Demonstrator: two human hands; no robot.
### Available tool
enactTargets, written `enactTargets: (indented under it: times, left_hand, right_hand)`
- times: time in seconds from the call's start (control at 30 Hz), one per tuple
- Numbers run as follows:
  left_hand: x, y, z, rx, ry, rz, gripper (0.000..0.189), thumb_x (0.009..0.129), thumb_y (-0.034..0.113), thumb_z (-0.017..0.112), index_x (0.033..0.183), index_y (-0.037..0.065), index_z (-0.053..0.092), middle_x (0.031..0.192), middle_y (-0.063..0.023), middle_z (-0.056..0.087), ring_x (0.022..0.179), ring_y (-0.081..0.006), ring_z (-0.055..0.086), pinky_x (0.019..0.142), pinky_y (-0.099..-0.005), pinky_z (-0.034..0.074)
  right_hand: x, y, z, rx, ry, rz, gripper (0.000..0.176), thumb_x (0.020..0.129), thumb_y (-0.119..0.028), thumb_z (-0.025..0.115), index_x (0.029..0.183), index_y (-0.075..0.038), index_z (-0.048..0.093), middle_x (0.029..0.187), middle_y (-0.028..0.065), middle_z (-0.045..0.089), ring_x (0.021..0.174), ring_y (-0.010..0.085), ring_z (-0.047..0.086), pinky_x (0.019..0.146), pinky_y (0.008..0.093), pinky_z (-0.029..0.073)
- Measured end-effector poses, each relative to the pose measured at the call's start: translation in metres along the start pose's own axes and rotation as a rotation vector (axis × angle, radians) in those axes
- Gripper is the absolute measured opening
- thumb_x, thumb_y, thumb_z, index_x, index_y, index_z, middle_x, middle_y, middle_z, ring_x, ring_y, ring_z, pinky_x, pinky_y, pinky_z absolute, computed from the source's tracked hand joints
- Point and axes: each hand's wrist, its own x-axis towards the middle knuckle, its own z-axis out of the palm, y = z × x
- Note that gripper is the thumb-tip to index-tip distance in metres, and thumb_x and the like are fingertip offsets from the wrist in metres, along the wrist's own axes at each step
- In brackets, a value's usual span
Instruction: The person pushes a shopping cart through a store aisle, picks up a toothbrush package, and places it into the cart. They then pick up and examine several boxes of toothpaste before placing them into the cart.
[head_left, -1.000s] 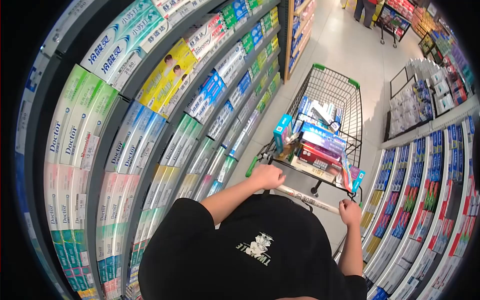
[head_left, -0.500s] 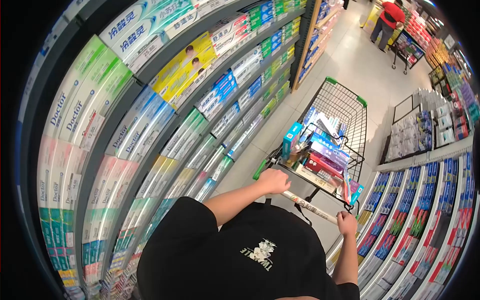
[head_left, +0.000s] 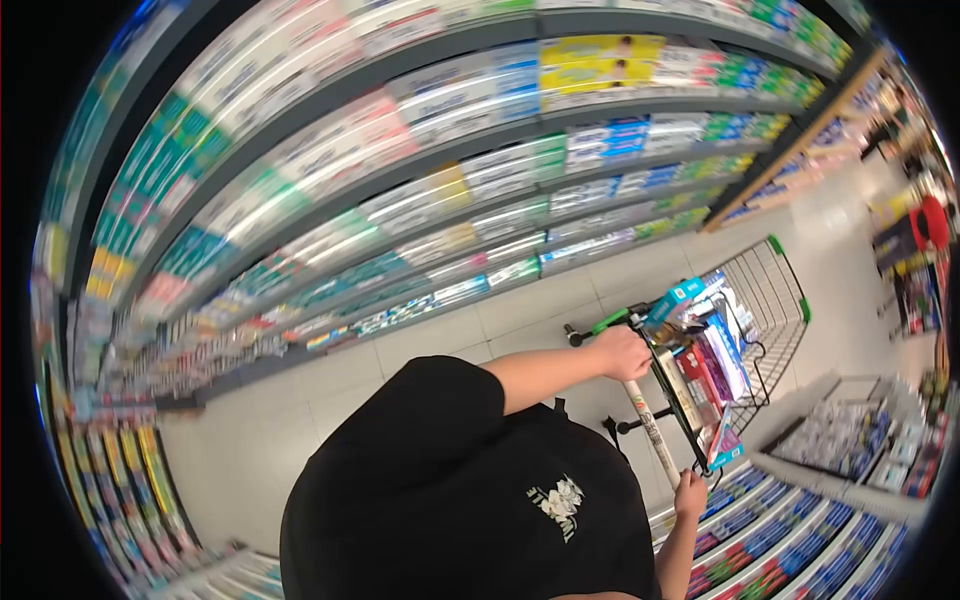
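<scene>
My left hand (head_left: 622, 352) is wrapped round the far-left end of the pale printed handle (head_left: 652, 428) of a shopping cart. My right hand (head_left: 690, 494) grips the other end of the same handle. Beyond the handle, the cart's wire basket (head_left: 785, 290) with green corners holds several boxed goods. Among them are a teal box (head_left: 675, 302) standing by the near left corner, a red box (head_left: 692, 370), and a purple-blue box (head_left: 728, 352). Motion blur hides their lettering.
A long shelf (head_left: 470, 100) of boxed toothpaste runs along the left and far side. Racks of small packets (head_left: 780, 535) line the lower right, near a display of hanging goods (head_left: 835, 435). A person in red (head_left: 932, 222) stands at the far right beside another cart (head_left: 915, 300).
My view has swung to the left, so the shelves, cart and distant person appear shifted right and rotated. More aisle floor shows on the left. Both hands still hold the handle.
</scene>
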Motion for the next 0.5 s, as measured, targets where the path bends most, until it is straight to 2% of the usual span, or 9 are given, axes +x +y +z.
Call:
enactTargets:
  times: [0.13,0.17,0.2,0.23,0.33,0.43,0.47,0.5]
  left_hand:
    - [-0.025,0.02,0.024,0.049,0.277,-0.033,0.037,0.091,0.035,0.061,0.061,0.014,0.066,0.066,-0.006,0.068,0.067,-0.029,0.069,0.066,-0.044,0.051]
    - [-0.03,0.027,0.026,0.081,0.287,-0.069,0.039,0.092,0.036,0.06,0.061,0.014,0.066,0.065,-0.0056,0.068,0.068,-0.0282,0.068,0.069,-0.0435,0.05]
    - [-0.035,0.034,0.031,0.115,0.294,-0.104,0.04,0.093,0.038,0.06,0.061,0.015,0.067,0.065,-0.0053,0.067,0.069,-0.0274,0.067,0.072,-0.043,0.048]
    - [-0.039,0.041,0.035,0.147,0.299,-0.135,0.042,0.094,0.039,0.06,0.06,0.015,0.067,0.064,-0.0049,0.067,0.07,-0.0266,0.066,0.074,-0.0426,0.047]
    - [-0.055,0.063,0.044,0.244,0.293,-0.249,0.05,0.098,0.048,0.057,0.064,0.014,0.071,0.066,-0.0053,0.067,0.077,-0.0248,0.061,0.083,-0.0419,0.041]
    - [-0.074,0.077,0.043,0.238,0.194,-0.22,0.058,0.101,0.055,0.053,0.07,0.011,0.074,0.071,-0.0047,0.068,0.083,-0.0252,0.061,0.087,-0.0413,0.039]
    - [-0.077,0.083,0.042,0.266,0.107,-0.252,0.066,0.102,0.063,0.047,0.072,0.012,0.076,0.075,-0.0042,0.07,0.085,-0.0237,0.061,0.088,-0.0422,0.038]
    - [-0.082,0.091,0.041,0.286,0.054,-0.275,0.066,0.102,0.064,0.046,0.073,0.013,0.077,0.076,-0.0039,0.07,0.086,-0.0233,0.061,0.088,-0.0425,0.038]
  right_hand:
    - [0.01,0.032,0.003,0.022,-0.04,0.018,0.049,0.102,-0.044,0.047,0.096,-0.005,0.077,0.081,0.0216,0.071,0.083,0.0432,0.07,0.074,0.0521,0.051]
    - [0.013,0.037,0.005,0.031,-0.051,0.021,0.05,0.102,-0.044,0.047,0.096,-0.004,0.077,0.081,0.0219,0.071,0.082,0.0436,0.07,0.074,0.0525,0.051]
    - [0.01,0.041,0.006,-0.014,0.032,-0.065,0.049,0.102,-0.043,0.048,0.097,-0.003,0.076,0.082,0.0222,0.072,0.082,0.0445,0.069,0.074,0.053,0.05]
    - [0.006,0.038,0.0,-0.028,0.002,-0.081,0.049,0.102,-0.043,0.048,0.099,-0.003,0.076,0.085,0.0232,0.072,0.084,0.0453,0.069,0.075,0.0537,0.05]
    - [0.011,0.064,0.008,-0.035,0.031,-0.161,0.052,0.104,-0.043,0.046,0.103,0.0,0.076,0.091,0.0248,0.073,0.087,0.0456,0.069,0.078,0.0537,0.051]
    - [0.003,0.075,0.007,-0.029,0.009,-0.163,0.054,0.104,-0.043,0.045,0.103,0.001,0.076,0.091,0.0248,0.073,0.088,0.0456,0.069,0.078,0.0532,0.051]
    - [0.004,0.08,0.011,-0.04,0.003,-0.185,0.055,0.105,-0.044,0.044,0.103,0.002,0.076,0.092,0.0252,0.073,0.088,0.0455,0.069,0.078,0.0535,0.051]
    - [0.004,0.087,0.014,-0.05,0.0,-0.205,0.057,0.106,-0.044,0.043,0.103,0.002,0.076,0.092,0.0255,0.073,0.088,0.0454,0.069,0.078,0.0538,0.05]
